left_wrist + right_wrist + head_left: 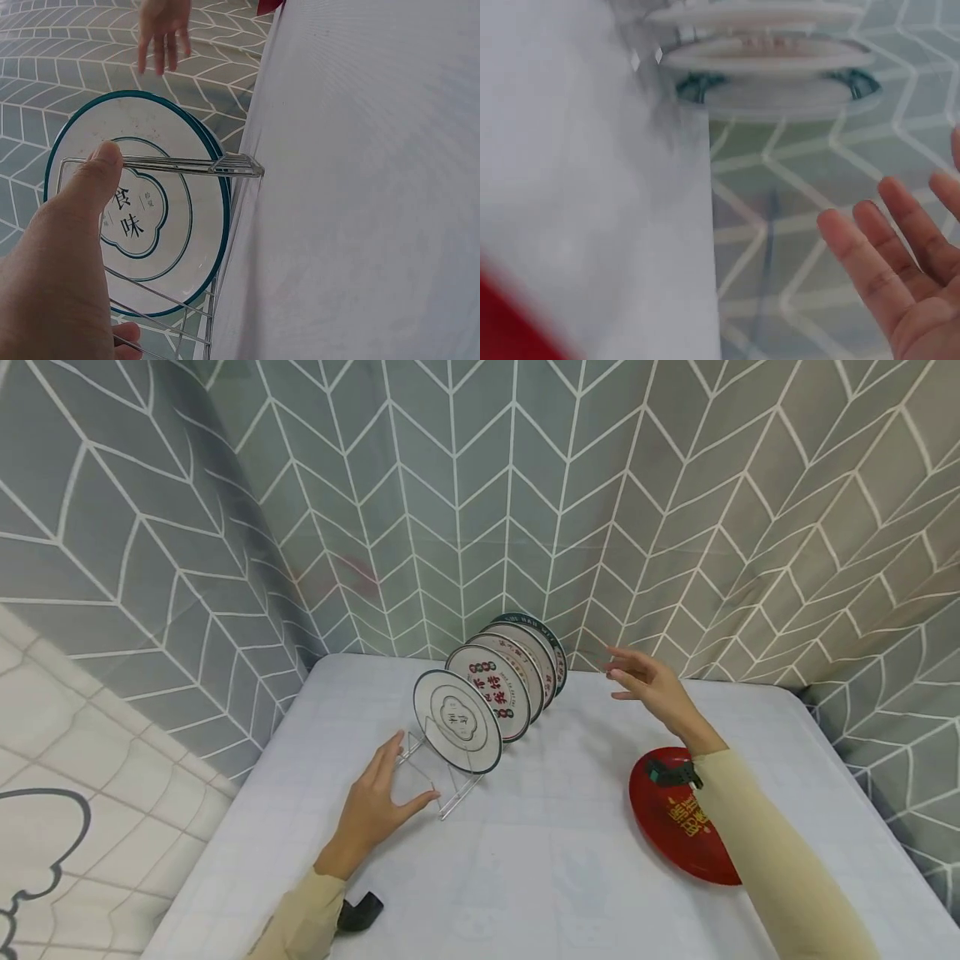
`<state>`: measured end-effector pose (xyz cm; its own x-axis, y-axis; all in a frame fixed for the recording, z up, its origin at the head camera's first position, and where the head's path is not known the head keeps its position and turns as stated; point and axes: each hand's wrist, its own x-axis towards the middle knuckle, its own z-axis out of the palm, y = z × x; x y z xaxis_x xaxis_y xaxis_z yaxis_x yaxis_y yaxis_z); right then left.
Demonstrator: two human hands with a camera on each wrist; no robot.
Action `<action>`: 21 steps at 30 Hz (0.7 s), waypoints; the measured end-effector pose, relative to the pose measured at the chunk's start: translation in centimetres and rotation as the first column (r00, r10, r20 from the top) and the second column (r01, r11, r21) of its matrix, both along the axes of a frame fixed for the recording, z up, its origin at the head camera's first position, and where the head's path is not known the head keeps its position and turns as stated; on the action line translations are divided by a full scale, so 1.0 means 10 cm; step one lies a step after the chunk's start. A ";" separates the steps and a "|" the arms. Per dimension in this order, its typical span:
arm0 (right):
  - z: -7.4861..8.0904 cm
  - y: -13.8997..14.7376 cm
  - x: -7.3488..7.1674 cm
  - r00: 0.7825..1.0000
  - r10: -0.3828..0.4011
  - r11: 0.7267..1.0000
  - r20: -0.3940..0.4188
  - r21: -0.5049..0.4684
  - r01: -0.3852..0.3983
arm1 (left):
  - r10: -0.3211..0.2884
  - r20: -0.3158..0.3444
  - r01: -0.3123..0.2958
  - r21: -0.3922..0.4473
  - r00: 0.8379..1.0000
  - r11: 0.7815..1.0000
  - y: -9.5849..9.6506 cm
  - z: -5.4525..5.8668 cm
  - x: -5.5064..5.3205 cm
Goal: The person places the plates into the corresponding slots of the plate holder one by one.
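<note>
A wire dish rack (pixel 459 793) holds a row of several plates standing on edge. At its near end is a white plate with a dark rim (pixel 457 722); behind it stands a plate with red characters (pixel 492 691). My left hand (pixel 377 800) is at the rack's near end, thumb and fingers spread. In the left wrist view its thumb (pixel 90 176) lies at the rack's wire, in front of the near plate (pixel 161 202); whether it presses the wire I cannot tell. My right hand (pixel 651 689) hovers empty right of the row, fingers loosely bent.
A red plate with yellow characters (pixel 678 814) lies on the white tabletop (pixel 555 877), partly under the right forearm. A black strap-like object (pixel 360 912) shows by the left sleeve. Patterned grey curtains (pixel 480 485) hang behind the table.
</note>
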<state>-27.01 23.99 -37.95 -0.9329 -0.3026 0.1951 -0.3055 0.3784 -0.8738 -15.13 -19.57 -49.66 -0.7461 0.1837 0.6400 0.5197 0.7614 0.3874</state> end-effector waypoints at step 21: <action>-0.77 1.67 1.17 0.904 -0.390 0.879 0.175 0.362 0.309 | 0.014 0.011 -0.014 0.002 1.000 1.000 -0.05 -0.01 0.02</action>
<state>-15.28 40.73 -45.61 -0.9946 0.0446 -0.0941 0.0988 0.6904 -0.7167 -14.93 -20.06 -49.77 -0.7555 0.1720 0.6321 0.5050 0.7677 0.3945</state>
